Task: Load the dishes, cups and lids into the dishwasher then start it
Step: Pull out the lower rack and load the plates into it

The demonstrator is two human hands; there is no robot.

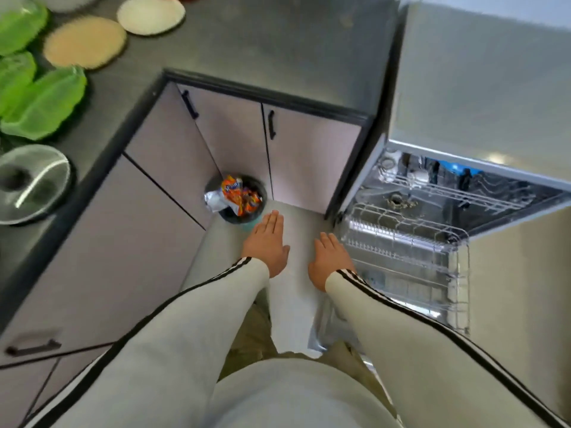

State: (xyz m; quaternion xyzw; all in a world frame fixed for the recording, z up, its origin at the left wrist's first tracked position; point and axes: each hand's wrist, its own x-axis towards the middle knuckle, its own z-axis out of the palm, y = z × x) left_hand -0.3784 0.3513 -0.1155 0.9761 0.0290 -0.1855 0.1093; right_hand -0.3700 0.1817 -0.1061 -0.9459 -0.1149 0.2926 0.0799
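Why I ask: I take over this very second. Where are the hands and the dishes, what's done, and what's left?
Hands: left hand and right hand are both open and hold nothing, stretched out forward beside the lower rack.
Things: the green dishes, beige plate, white plate and glass lid lie on the counter.
Done: the dishwasher is open and the lower rack is pulled out; it looks empty. The upper rack holds a few small items, too blurred to name.
Left: load everything from the counter, close the door, start it.
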